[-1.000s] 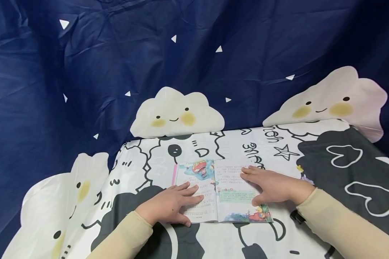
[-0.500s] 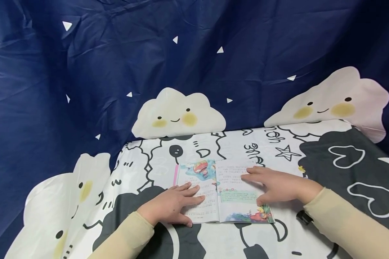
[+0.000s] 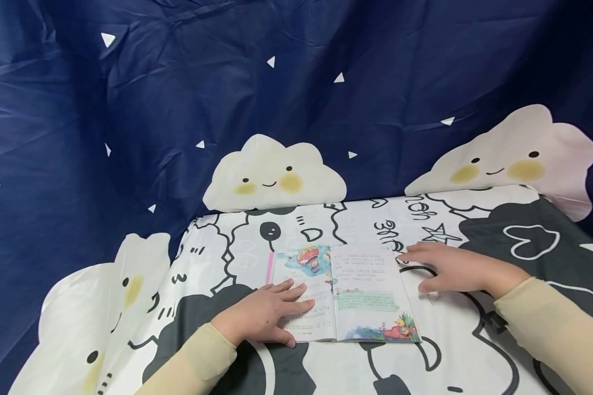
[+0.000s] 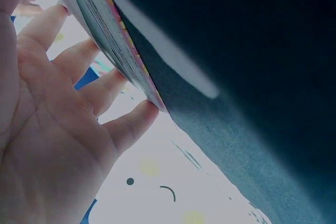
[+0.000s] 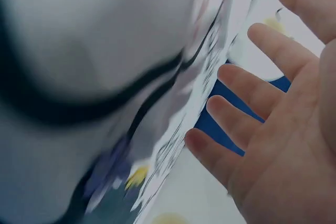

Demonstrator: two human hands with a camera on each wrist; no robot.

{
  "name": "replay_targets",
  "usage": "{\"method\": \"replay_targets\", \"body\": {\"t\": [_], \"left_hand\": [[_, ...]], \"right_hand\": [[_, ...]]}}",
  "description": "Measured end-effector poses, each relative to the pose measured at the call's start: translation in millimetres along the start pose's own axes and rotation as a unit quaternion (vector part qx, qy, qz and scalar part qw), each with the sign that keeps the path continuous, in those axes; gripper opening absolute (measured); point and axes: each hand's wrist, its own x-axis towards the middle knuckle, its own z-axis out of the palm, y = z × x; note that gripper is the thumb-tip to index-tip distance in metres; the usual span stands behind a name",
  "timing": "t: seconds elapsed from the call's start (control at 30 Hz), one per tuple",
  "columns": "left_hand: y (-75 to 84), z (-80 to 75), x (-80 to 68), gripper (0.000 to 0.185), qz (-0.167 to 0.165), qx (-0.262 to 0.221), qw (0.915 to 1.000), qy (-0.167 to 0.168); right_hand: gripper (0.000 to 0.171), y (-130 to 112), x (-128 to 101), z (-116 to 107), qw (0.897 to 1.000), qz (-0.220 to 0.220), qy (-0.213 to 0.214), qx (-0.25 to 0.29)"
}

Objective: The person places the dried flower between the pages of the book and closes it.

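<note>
An illustrated book point(image 3: 365, 274) lies open and flat on the patterned cloth, with a balloon picture on its left page and a green text box on the right one. My left hand point(image 3: 264, 314) rests on the left page, fingers spread; in the left wrist view the fingertips of that hand point(image 4: 68, 114) touch the book's page edges point(image 4: 113, 30). Just off the right page's outer edge is my right hand point(image 3: 457, 269), over the cloth and holding nothing. Its fingers look straight and apart in the right wrist view, where the palm point(image 5: 289, 166) faces the cloth.
A black-and-white cartoon cloth point(image 3: 272, 263) covers the table. Behind it hangs a dark blue curtain point(image 3: 296, 82) with white triangles. Cloud-shaped faces point(image 3: 272, 181) stand along the back and left edges. Small yellow and purple shapes point(image 5: 137, 177) show on the cloth in the right wrist view.
My right hand has lifted off the right page and moved right, past the book's edge, uncovering that page. The left hand stays on the left page.
</note>
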Motion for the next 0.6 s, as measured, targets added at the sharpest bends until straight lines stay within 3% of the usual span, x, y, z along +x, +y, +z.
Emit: {"method": "replay_targets", "body": {"t": [0.37,0.6], "left_hand": [[-1.3,0.7,-0.1,0.085,0.002,0.019,0.9998,-0.002],[-2.0,1.7,1.3,0.085,0.007,0.024,0.9997,-0.003]], "right_hand": [[0.046,44.5,-8.0,-7.8,0.998,0.004,0.055,0.010],[0.033,63.6,-12.1,-12.6,0.998,0.011,0.054,0.003]]}}
